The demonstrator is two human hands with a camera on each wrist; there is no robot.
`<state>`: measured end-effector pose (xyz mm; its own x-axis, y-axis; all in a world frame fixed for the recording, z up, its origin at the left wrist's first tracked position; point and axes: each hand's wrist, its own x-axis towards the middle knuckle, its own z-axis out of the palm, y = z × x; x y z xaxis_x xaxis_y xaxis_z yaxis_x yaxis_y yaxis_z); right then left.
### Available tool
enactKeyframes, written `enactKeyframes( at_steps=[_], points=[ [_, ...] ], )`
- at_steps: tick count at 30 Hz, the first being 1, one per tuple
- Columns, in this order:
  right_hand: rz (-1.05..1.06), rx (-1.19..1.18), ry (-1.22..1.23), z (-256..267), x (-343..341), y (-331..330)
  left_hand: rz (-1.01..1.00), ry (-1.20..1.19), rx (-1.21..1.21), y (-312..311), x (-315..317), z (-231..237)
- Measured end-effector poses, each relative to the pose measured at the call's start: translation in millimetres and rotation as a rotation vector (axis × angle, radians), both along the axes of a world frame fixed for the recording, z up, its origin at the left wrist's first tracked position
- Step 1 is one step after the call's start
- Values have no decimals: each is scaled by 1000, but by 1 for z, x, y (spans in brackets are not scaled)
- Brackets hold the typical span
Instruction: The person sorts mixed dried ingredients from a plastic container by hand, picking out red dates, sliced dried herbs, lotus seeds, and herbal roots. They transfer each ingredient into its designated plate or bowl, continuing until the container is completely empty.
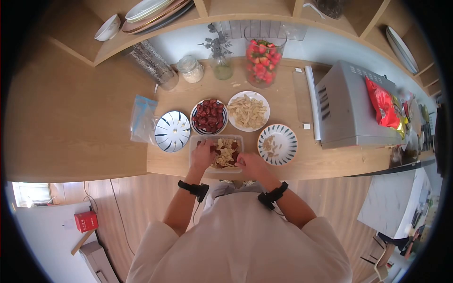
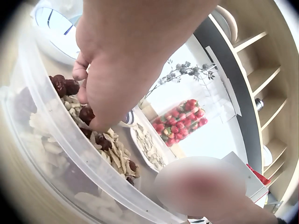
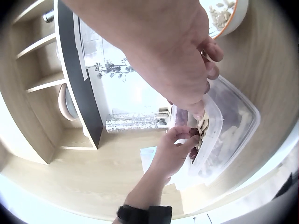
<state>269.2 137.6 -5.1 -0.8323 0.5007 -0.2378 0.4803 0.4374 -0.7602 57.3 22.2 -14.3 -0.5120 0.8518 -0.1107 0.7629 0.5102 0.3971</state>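
A clear plastic container [image 1: 193, 162] stands at the counter's front edge, holding pale dried slices [image 2: 119, 156] and dark red dates [image 2: 58, 85]. My left hand [image 1: 203, 154] reaches into its left part. In the right wrist view that hand's thumb and forefinger pinch a red date [image 3: 193, 132]. My right hand [image 1: 252, 165] is at the container's right side, with fingers bent and the fingertips down inside the rim; I cannot tell whether they hold anything. Behind the container are a bowl of red dates [image 1: 210, 115] and a plate of pale slices [image 1: 247, 112].
A striped bowl [image 1: 287, 146] with a few pale pieces sits right of the container, a nearly bare striped plate [image 1: 172, 134] left, beside a zip bag [image 1: 142, 118]. Farther back stand a glass vase of strawberries [image 1: 262, 61] and a lidded jar [image 1: 190, 70]. A grey microwave [image 1: 351, 106] bounds the right.
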Motion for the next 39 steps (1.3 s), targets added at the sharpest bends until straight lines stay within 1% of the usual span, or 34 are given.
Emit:
enactKeyframes(
  at_steps=[1,3,7,9,10,12,14,20,22,24,25,27,28,30,31,33,34,35,36,37,39],
  points=[
    [-4,34,17,-4,0,0,1,3,1,-1,1,5],
    [-7,64,34,-6,0,-2,-70,-4,28,-7,3,12],
    [-17,27,34,-2,0,0,-10,-93,39,-17,15,22],
    [-14,28,37,2,1,0,-114,-246,75,-25,20,26],
    [-14,-2,4,9,1,1,-107,-247,71,-29,23,26],
    [-5,-39,-27,12,-3,1,-212,-253,181,-34,29,26],
    [17,43,-33,8,-2,0,-189,-256,175,-36,34,26],
    [28,-38,-103,15,-5,4,-177,-302,230,-33,33,38],
    [31,-29,-102,12,-5,4,-178,-328,236,-29,28,44],
    [32,-14,-102,8,-5,3,-183,-341,336,-25,20,49],
    [37,26,-102,6,-6,3,-187,-345,342,-19,13,51],
    [35,65,-108,5,-7,0,-302,-290,502,-12,0,55],
    [22,75,-142,6,-8,-2,-309,-295,504,-9,-3,56],
    [-5,84,-177,9,-11,-5,-74,-409,585,-4,-7,58],
    [-20,64,-181,12,-12,-6,-86,-414,585,-3,-13,53],
    [-44,46,-188,13,-13,-8,24,-452,860,-1,-25,45],
    [-55,63,-140,12,-13,-9,16,-457,865,1,-32,47],
    [-63,80,-91,12,-13,-11,-2,-437,954,3,-40,48],
    [-68,85,-93,15,-15,-12,-19,-416,1044,5,-49,50],
    [-84,99,-105,18,-16,-14,-26,-420,1049,5,-60,48],
    [-108,118,-123,23,-19,-18,-82,-363,937,6,-81,48]
  ],
)
